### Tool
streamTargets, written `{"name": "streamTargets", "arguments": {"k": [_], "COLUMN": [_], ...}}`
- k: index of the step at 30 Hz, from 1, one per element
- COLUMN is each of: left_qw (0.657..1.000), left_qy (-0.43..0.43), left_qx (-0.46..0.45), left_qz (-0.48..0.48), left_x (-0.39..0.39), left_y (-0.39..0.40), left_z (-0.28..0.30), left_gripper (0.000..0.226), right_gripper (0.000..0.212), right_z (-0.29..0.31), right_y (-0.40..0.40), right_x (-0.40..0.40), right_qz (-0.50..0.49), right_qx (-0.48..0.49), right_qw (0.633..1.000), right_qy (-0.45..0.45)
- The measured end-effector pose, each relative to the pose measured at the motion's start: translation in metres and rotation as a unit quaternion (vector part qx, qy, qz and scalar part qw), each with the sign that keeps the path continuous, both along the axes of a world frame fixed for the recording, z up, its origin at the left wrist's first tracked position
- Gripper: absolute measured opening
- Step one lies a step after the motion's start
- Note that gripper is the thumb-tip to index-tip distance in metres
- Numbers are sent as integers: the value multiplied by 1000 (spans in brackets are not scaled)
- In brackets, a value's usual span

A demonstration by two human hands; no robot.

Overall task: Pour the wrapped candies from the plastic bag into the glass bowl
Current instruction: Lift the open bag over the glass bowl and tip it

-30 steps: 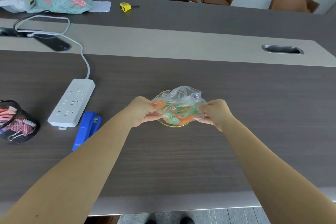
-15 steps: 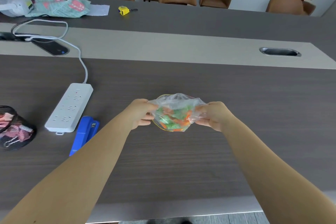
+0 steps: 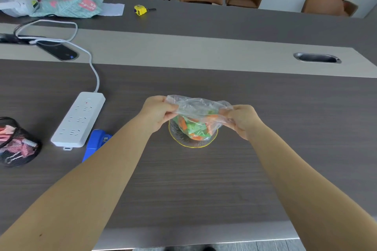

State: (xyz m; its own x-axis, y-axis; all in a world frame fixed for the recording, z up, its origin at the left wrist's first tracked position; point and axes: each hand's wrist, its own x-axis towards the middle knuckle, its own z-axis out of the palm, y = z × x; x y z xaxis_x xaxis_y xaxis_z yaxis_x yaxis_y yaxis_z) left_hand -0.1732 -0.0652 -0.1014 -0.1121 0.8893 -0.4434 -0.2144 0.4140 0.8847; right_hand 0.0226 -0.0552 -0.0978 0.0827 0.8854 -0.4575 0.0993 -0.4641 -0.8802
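Clear, crinkled film made up the one plastic bag point(image 3: 199, 108), which hung directly over the one glass bowl point(image 3: 192, 138) on the dark wood-grain table point(image 3: 193, 179); the bag's stretched top edge ran left to right between the two hands, and its sagging belly dropped into the bowl's hollow, though whether film touched glass could not be told; the left hand point(image 3: 157, 113) pinched the film's left end between thumb and fingers, and the right hand point(image 3: 242, 119) pinched the right end likewise, both closed on plastic and level with each other; neither hand sat clearly nearer the bowl, which lay below and between them, a little toward the person; the wrapped candies point(image 3: 193, 128), orange and green, were heaped in the bag's low part, too jumbled and veiled to count, and none could be seen lying loose in the bowl; where the bag's mouth lay was unclear, so the pour seemed, by my judgement, not yet begun and would turn on getting that opening downward over the rim; off to the left lay one white power strip point(image 3: 78, 119), one blue stapler point(image 3: 95, 142) and one black mesh cup point(image 3: 16, 142), all well apart from the bowl.
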Motion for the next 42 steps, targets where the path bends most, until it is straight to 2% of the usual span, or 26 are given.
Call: {"name": "streamTargets", "arguments": {"k": [1,5,12,16,20,24,27,37,42], "left_qw": [1000,1000,1000,999,999,1000,1000,997,994], "left_qy": [1,-9,-30,-31,-24,-19,-13,-19,-19], "left_qx": [7,4,-1,6,6,8,13,72,110], "left_qz": [-3,-16,1,11,20,23,21,2,-12], "left_x": [-1,-5,-7,-10,-11,-12,-9,2,-1], "left_y": [1,4,3,3,1,0,1,8,8], "left_z": [3,12,20,26,33,37,42,64,63], "left_gripper": [15,10,14,15,13,13,13,13,12], "right_gripper": [6,2,32,9,13,16,4,21,20], "right_z": [2,12,20,28,32,33,35,49,50], "right_y": [1,3,5,4,2,2,3,6,7], "right_x": [-1,0,-3,-6,-8,-9,-8,1,0], "right_qz": [0,13,21,33,30,25,8,-51,-48], "right_qx": [-5,-22,-11,0,0,22,46,140,157], "right_qw": [1000,1000,999,998,998,998,998,987,986], "right_qy": [4,9,38,58,61,61,51,53,37]}}
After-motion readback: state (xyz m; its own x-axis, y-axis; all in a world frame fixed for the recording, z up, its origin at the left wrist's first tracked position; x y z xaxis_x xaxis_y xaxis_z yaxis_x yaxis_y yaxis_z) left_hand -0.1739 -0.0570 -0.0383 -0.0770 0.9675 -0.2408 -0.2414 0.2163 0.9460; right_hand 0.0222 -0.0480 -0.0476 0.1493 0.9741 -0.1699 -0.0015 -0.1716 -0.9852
